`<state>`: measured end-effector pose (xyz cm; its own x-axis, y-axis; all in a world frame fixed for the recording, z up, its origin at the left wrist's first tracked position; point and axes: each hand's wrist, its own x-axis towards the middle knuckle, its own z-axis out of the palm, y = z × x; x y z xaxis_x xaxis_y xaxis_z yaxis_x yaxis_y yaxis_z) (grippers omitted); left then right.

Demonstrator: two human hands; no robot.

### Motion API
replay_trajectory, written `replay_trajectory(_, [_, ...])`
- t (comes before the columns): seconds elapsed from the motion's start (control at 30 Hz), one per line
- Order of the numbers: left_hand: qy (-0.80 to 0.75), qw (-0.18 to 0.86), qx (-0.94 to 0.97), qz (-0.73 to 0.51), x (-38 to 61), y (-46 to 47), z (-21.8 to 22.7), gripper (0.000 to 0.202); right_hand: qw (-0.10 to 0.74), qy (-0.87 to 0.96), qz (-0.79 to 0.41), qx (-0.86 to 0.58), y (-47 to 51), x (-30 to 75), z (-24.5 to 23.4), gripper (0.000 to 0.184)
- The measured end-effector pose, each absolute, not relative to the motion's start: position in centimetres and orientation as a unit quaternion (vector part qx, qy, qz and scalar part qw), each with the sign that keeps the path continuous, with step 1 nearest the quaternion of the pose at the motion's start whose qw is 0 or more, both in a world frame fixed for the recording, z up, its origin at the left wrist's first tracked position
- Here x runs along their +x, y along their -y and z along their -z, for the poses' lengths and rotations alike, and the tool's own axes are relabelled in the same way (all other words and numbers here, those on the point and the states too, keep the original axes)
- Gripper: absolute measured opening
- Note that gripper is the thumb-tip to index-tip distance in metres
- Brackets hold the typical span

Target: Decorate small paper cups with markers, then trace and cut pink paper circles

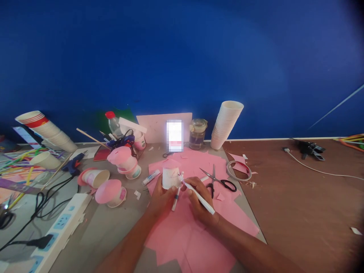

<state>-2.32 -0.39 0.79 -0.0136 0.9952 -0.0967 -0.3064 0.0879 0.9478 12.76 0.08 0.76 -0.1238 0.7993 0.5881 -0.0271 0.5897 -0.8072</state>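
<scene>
My left hand (162, 196) is wrapped round a white paper cup (170, 178), turned upside down, with a pink paper piece at its top. Faint marks show on the cup's side. In my right hand (198, 197) is a white marker pen (205, 203), its tip close to the cup's right side; whether it touches I cannot tell. Below the cup, between the hands, a second marker (175, 201) lies on pink paper sheets (193, 242). Black-handled scissors (217, 180) lie spread to the right of my right hand. A glue stick (151, 177) rests left of the cup.
Several pink-topped paper cups (109, 194) stand or lie on the left, near a glue gun (73, 163) and a power strip (61, 227). Behind are a lit phone (174, 135), a glass jar (198, 134) and a tall cup stack (227, 123). A tape roll (239, 170) lies right.
</scene>
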Motion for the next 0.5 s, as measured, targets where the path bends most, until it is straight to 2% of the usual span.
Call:
replay_trajectory(0.3, [-0.445,0.594,0.367,-0.561,-2.09,0.44,-0.81,0.045,0.590,0.675,-0.337,-0.287,0.02,12.78,-0.74,0.024])
replay_trajectory(0.5, [-0.446,0.602,0.363,-0.554,-1.98,0.60,-1.12,0.040,0.589,0.665,-0.349,-0.300,0.02,12.72,-0.53,0.023])
